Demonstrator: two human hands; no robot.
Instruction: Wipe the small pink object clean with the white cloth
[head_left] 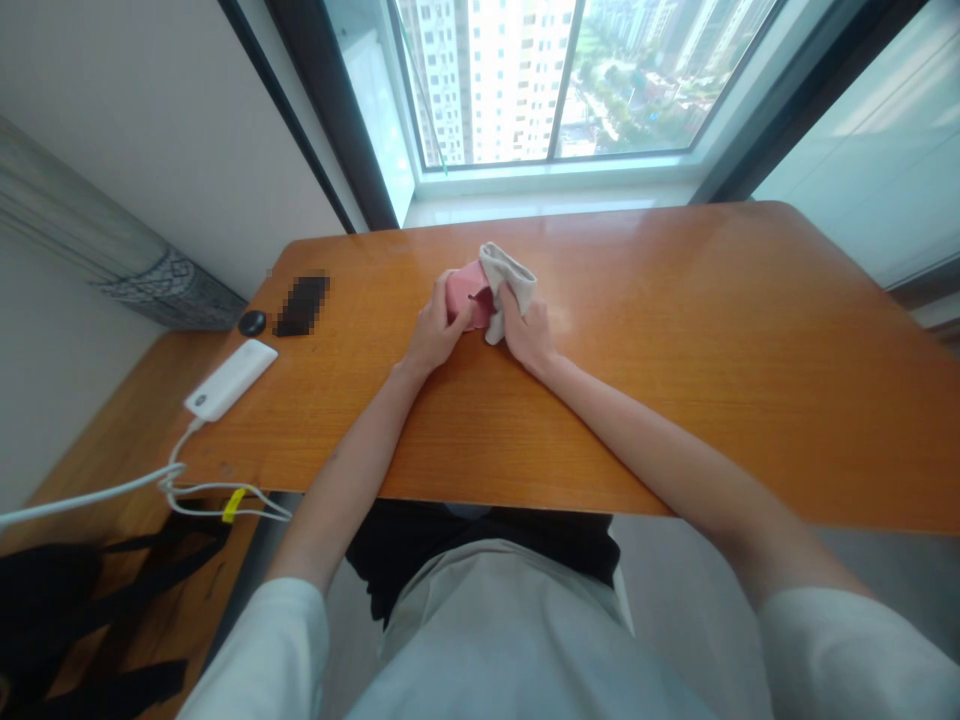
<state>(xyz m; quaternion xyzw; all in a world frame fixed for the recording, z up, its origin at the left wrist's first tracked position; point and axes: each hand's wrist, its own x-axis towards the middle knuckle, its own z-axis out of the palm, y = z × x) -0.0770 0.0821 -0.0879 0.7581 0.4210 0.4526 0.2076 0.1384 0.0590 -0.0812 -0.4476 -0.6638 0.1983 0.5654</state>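
Both the left hand (437, 328) and the right hand (531, 325) are busy at the far half of the worktop (675, 380), straight ahead of the body on my feed. I have the left closed on a small pink item (466, 285), thumb on its near side and fingers around the back; a dark slit shows on its face, too small for me to make out. The right is clamped on a bunched pale cloth (507, 268), which meets the item's right side.

I'd judge the step in hand to be rubbing the item with the cloth, one hand steadying while the other works. To my mind the next move calls for a firm left grip, even pressure from the right, and some turning of the item to bring other faces round.

I see glossy orange-brown wood with rounded far corners, catching daylight. Toward its left end lie a dark pixelated rectangle (303, 306), a round black object (253, 323) just beside it and a white device (231, 380) with a white cable (90, 495) at its near end; a yellow tag (234, 505) sits on the looped part. Black straps (142, 600) show at lower left. Past the far edge I get a window (559, 85) onto tall buildings, with a grey curtain (135, 250) to the left.
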